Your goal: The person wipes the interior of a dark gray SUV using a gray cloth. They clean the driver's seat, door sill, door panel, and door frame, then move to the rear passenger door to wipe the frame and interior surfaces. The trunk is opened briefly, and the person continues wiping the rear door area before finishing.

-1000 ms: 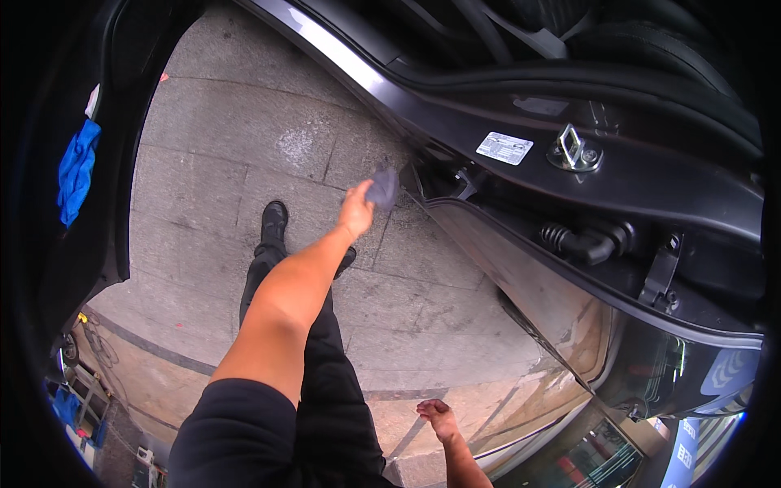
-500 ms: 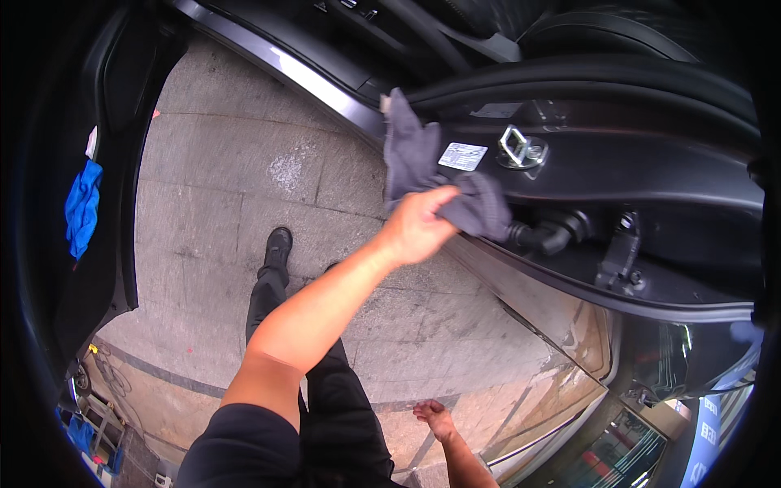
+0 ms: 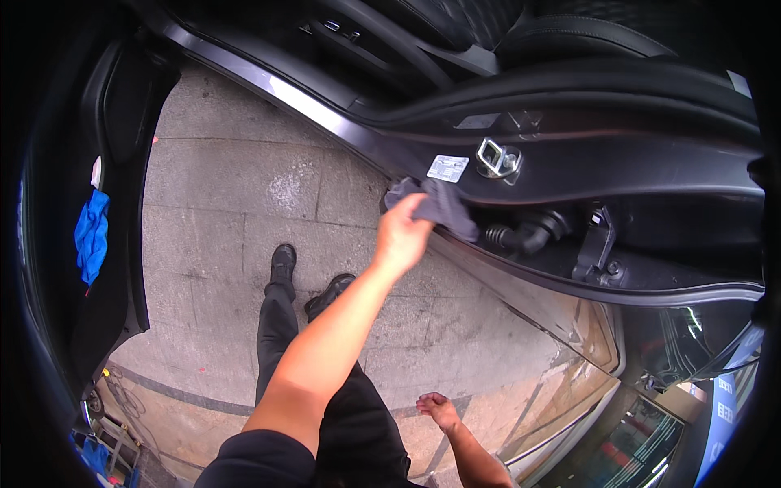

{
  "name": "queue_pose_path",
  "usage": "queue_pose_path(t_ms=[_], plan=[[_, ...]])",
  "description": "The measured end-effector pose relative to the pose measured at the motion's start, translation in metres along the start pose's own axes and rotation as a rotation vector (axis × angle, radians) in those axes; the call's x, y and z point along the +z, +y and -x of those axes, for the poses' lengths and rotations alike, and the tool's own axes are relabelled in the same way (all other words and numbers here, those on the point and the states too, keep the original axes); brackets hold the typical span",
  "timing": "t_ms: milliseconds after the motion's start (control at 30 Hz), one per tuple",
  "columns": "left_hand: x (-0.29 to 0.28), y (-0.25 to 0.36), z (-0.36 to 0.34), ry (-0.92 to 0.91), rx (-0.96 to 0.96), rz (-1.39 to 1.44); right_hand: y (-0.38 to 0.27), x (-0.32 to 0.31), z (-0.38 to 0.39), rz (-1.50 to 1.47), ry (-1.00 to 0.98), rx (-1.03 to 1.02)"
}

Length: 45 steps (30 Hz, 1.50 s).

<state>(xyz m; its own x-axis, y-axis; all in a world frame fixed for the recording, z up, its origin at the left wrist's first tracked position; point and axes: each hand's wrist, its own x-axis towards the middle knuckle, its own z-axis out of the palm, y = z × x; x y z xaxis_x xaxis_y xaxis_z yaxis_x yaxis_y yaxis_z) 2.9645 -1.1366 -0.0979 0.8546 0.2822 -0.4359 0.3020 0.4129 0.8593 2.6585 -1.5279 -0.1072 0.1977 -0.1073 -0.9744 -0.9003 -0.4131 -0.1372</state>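
My left hand point(image 3: 403, 232) is closed round a grey cloth point(image 3: 446, 210), pressed against the dark car's pillar beside the open doorway, just below a white label point(image 3: 447, 167) and a metal door latch striker point(image 3: 497, 159). Right of the cloth are a ribbed rubber boot point(image 3: 517, 234) and a black hinge bracket point(image 3: 593, 244). My right hand point(image 3: 439, 411) hangs low over the floor with fingers apart and loosely bent, holding nothing that I can see.
An open door point(image 3: 118, 106) stands at the left with a blue cloth point(image 3: 92, 236) on it. A black seat point(image 3: 569, 32) and a silver sill point(image 3: 277, 89) are at the top. My shoes stand on stone paving point(image 3: 203, 179). A cable and cart sit at lower left.
My left hand with the grey cloth has swung from over the paving up onto the pillar, then shifted slightly back left and down. The car appears lower-left in the view.
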Motion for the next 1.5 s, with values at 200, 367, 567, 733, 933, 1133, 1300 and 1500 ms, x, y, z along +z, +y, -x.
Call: queue_pose_path(t_ms=[200, 367, 567, 733, 933, 1133, 1300, 1500], plan=[[-0.005, 0.015, -0.008, 0.096, 0.360, 0.320, -0.003, -0.003, -0.003, -0.010, -0.013, -0.064], [-0.008, 0.001, -0.074, 0.003, 0.264, -0.271, 0.007, -0.005, -0.003, 0.020, 0.012, 0.034], [-0.037, -0.007, -0.073, 0.106, 0.058, -0.138, 0.011, 0.004, 0.002, -0.018, 0.072, 0.090], [0.022, 0.018, -0.051, 0.045, 0.588, 0.120, 0.002, 0.012, 0.007, -0.017, 0.012, 0.054], [-0.037, -0.006, -0.102, 0.235, 0.073, -0.134, -0.009, 0.013, 0.004, -0.083, 0.027, -0.067], [-0.008, 0.079, -0.026, -0.231, 0.576, 0.425, 0.001, 0.019, 0.004, -0.041, -0.009, 0.072], [0.021, 0.163, -0.013, -0.181, 0.999, -0.403, 0.009, 0.015, 0.001, -0.066, 0.009, 0.052], [-0.007, 0.143, -0.054, -0.317, 0.622, -0.410, -0.015, 0.012, -0.012, 0.027, -0.026, 0.031]])
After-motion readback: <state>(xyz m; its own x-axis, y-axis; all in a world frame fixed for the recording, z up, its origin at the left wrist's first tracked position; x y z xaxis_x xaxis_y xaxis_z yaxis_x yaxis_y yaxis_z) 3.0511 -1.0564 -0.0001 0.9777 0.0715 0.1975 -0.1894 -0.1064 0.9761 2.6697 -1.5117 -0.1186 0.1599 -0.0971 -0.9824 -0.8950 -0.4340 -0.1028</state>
